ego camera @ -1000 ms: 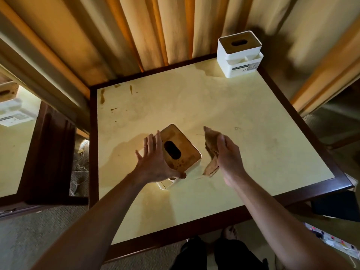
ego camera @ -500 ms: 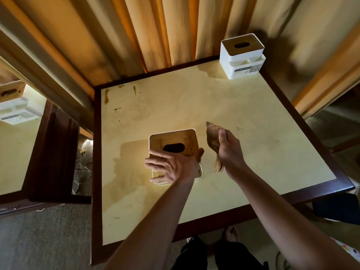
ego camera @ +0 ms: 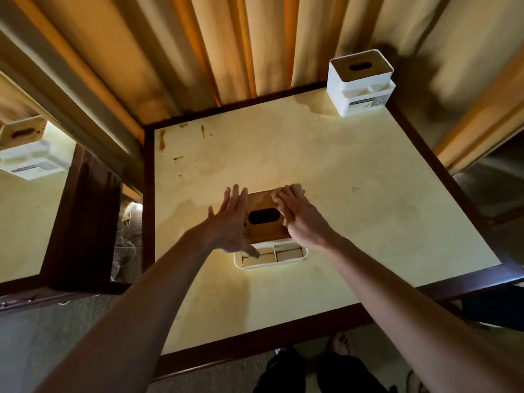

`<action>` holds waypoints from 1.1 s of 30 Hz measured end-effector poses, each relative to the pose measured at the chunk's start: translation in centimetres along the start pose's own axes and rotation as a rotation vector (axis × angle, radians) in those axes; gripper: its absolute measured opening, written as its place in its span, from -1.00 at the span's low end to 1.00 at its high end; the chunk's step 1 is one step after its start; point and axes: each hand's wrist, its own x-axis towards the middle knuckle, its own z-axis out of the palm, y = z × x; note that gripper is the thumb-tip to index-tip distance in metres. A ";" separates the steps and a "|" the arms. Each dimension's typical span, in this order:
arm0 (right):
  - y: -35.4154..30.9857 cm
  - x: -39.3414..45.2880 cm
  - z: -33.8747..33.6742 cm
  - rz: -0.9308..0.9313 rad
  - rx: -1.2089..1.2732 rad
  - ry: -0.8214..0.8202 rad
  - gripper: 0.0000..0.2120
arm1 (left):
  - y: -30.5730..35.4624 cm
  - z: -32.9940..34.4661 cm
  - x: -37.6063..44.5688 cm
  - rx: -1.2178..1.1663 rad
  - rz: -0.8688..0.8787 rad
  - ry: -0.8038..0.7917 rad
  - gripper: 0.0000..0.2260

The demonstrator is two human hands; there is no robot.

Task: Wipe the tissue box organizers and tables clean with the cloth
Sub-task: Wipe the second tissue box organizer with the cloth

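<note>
Left hand (ego camera: 229,222) is bracing the rigid, likely light organizer (ego camera: 268,225) with straight fingers — right hand (ego camera: 297,215) is pressing its lid; cloth not discernible.

Long curtains (ego camera: 226,52) in yellow-orange folds hang across the far side of the scene, with darker shading in the pleats and a dim patch at the far right. A pale strip of frame or sill (ego camera: 71,89) runs diagonally at the far left. Grey-beige carpet (ego camera: 56,336) covers the floor at the near left and along the near edge. A tangle of thin white cords (ego camera: 127,236) lies on the floor in the gap at the left. Warm, soft light falls from the curtain side, leaving the near floor and the right edge in shadow.
</note>
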 end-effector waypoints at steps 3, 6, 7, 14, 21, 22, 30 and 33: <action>0.8 0.4 1.0 0.016 -0.142 -0.104 -0.66 | -0.9 -0.6 1.1 0.134 0.048 -0.037 0.33; 1.4 0.1 1.3 0.024 -0.310 -0.180 -0.49 | -1.1 -0.8 1.5 0.128 0.049 -0.023 0.32; 1.4 -0.1 1.2 0.018 -0.332 -0.181 -0.48 | -1.0 -0.8 1.4 0.134 0.042 -0.006 0.32; 0.4 -4.2 1.2 -0.069 -0.215 -0.078 -0.54 | -0.2 -1.3 1.1 0.211 -0.001 0.057 0.31; 0.0 -6.7 1.6 -0.024 -0.163 -0.135 -0.44 | -0.1 -1.3 0.8 0.189 0.023 0.047 0.28; 0.0 -6.2 1.7 -0.022 -0.175 -0.129 -0.45 | -0.1 -1.3 0.8 0.186 0.029 0.047 0.28; 0.7 0.0 1.8 0.031 -0.226 -0.128 -0.51 | 0.2 -1.4 0.5 0.208 0.028 0.012 0.28; 0.9 1.1 1.7 0.024 -0.216 -0.107 -0.47 | 0.3 -1.4 0.5 0.198 0.024 0.000 0.28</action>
